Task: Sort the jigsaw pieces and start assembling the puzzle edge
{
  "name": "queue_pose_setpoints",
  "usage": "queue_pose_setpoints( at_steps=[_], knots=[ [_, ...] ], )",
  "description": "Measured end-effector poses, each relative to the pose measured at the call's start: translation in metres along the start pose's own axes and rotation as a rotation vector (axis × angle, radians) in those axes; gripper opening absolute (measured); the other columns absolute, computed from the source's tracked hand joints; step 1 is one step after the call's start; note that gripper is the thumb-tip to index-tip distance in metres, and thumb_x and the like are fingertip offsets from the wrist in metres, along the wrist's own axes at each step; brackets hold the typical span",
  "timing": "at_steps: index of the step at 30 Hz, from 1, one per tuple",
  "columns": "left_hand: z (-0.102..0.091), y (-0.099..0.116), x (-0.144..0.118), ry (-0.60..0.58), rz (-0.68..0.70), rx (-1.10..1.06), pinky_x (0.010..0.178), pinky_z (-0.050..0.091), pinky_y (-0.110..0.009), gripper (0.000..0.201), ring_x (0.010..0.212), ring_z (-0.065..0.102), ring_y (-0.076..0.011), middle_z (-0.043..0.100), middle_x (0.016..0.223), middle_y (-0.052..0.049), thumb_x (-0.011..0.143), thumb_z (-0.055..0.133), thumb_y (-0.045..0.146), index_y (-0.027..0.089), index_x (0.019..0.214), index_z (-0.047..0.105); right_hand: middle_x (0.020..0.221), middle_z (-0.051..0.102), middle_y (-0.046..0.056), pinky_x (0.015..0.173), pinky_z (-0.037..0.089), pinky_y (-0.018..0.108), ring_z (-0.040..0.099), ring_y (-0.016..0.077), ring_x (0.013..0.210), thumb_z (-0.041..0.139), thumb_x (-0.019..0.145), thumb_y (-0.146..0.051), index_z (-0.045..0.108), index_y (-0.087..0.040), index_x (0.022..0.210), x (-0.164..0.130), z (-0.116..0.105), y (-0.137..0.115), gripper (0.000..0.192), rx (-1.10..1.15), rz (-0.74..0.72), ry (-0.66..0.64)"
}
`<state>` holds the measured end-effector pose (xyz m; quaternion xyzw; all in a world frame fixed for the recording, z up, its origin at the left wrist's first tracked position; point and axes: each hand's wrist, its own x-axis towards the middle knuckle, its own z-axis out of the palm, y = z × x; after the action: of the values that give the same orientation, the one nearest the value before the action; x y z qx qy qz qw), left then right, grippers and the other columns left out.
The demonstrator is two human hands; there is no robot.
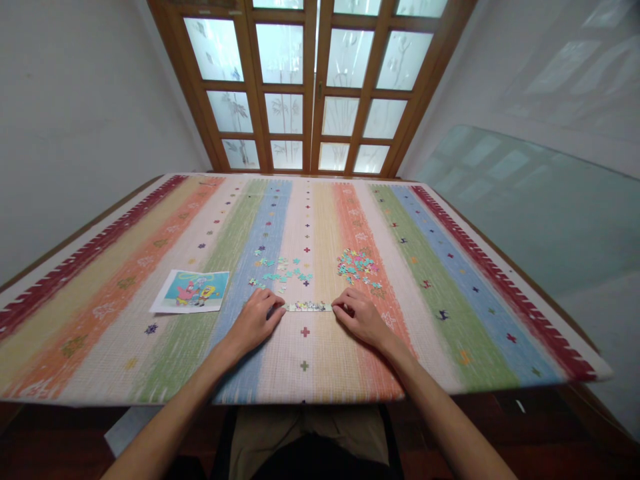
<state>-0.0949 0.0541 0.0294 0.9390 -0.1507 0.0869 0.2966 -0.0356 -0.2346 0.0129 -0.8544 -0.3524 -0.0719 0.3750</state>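
A narrow strip of joined jigsaw puzzle pieces (308, 307) lies flat on the striped tablecloth in front of me. At its left end, my left hand (257, 317) is closed, thumb and fingertips pinching the edge. My right hand (359, 317) grips the opposite end in the same way. Just beyond the strip, loose turquoise jigsaw pieces (273, 276) are spread out singly. A denser pile of mixed-colour jigsaw pieces (356, 265) sits past my right hand. To the left lies a creased reference picture (193, 291) of a pink starfish and a yellow sponge cartoon figure.
The striped tablecloth (305, 350) covers a wide table whose near edge is close to my body. Wooden doors with frosted panes (285, 113) stand behind it. A large pale glass panel (525, 213) leans by the right wall.
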Motion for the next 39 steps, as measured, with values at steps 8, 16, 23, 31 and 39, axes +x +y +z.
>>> queue_pose_setpoints(
  at_steps=[8, 16, 23, 31, 39],
  knots=[
    [0.001, 0.0, 0.0, -0.005, 0.007, 0.032, 0.09, 0.048, -0.041, 0.014, 0.095, 0.057, -0.0235, 0.064, 0.093, -0.006, 0.097, 0.054, 0.027, 0.019, 0.093, 0.065, 0.082, 0.064, 0.005, 0.073, 0.046, 0.033, 0.06, 0.0199, 0.079, 0.056, 0.094, -0.018, 0.067, -0.019, 0.084, 0.0, 0.0, 0.0, 0.016, 0.0, 0.003, 0.003],
    [0.0, -0.002, 0.002, -0.031, 0.038, 0.035, 0.09, 0.048, -0.041, 0.014, 0.094, 0.057, -0.0235, 0.064, 0.096, -0.006, 0.097, 0.054, 0.027, 0.02, 0.101, 0.066, 0.082, 0.064, 0.006, 0.073, 0.046, 0.033, 0.06, 0.02, 0.079, 0.056, 0.094, -0.018, 0.067, -0.02, 0.083, 0.0, 0.0, 0.0, 0.015, 0.008, 0.002, 0.008],
    [-0.002, -0.005, 0.001, -0.043, 0.043, 0.04, 0.09, 0.048, -0.042, 0.016, 0.094, 0.058, -0.0238, 0.064, 0.095, -0.007, 0.097, 0.053, 0.027, 0.019, 0.099, 0.066, 0.082, 0.065, 0.006, 0.073, 0.046, 0.034, 0.06, 0.0201, 0.079, 0.055, 0.094, -0.017, 0.066, -0.019, 0.082, 0.0, 0.0, -0.001, 0.016, 0.008, 0.002, 0.007],
    [-0.009, -0.01, 0.0, -0.047, 0.024, 0.05, 0.096, 0.045, -0.045, 0.015, 0.093, 0.058, -0.023, 0.065, 0.094, -0.005, 0.097, 0.053, 0.028, 0.02, 0.098, 0.065, 0.082, 0.064, 0.006, 0.073, 0.046, 0.033, 0.06, 0.0197, 0.079, 0.055, 0.093, -0.017, 0.067, -0.019, 0.083, 0.001, 0.0, -0.001, 0.016, 0.001, 0.003, -0.001],
    [-0.007, -0.006, 0.003, -0.048, 0.014, -0.001, 0.089, 0.048, -0.042, 0.011, 0.093, 0.058, -0.0236, 0.065, 0.092, -0.006, 0.095, 0.054, 0.025, 0.021, 0.091, 0.064, 0.081, 0.065, 0.005, 0.073, 0.047, 0.034, 0.06, 0.0198, 0.079, 0.056, 0.093, -0.017, 0.067, -0.02, 0.082, 0.001, -0.001, -0.002, 0.016, 0.0, 0.014, -0.002]
  ],
)
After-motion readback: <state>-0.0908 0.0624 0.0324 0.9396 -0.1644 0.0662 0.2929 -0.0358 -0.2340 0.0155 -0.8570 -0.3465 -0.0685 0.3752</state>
